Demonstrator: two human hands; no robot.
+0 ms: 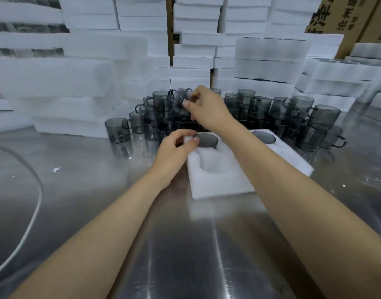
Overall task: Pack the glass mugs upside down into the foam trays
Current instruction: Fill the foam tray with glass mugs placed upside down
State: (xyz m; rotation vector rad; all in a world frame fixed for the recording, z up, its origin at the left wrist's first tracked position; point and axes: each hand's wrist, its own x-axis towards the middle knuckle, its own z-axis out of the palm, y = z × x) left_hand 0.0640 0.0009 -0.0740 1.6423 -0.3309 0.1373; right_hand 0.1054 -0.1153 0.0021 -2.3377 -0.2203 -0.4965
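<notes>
Right hand (206, 108) fingers are gripping a blurred grey glass mug (181, 102), lifted above the mug cluster (288, 111). Left hand (174, 147) fingers are pinching the foam tray (228, 182) corner, beside a seated mug (205, 140). Risk: the mug slipping mid-flip or clipping the glasses crowded under the fingers.

This is a packing station in a factory or warehouse. Behind the stainless-steel desk (185, 244) rise tall stacks of white foam trays (142, 22), with printed brown cardboard cartons (345, 16) beyond its far right corner. Dozens of identical smoky glass mugs (323, 117) crowd the desk's far side, just behind a partly filled foam tray (228, 182).
</notes>
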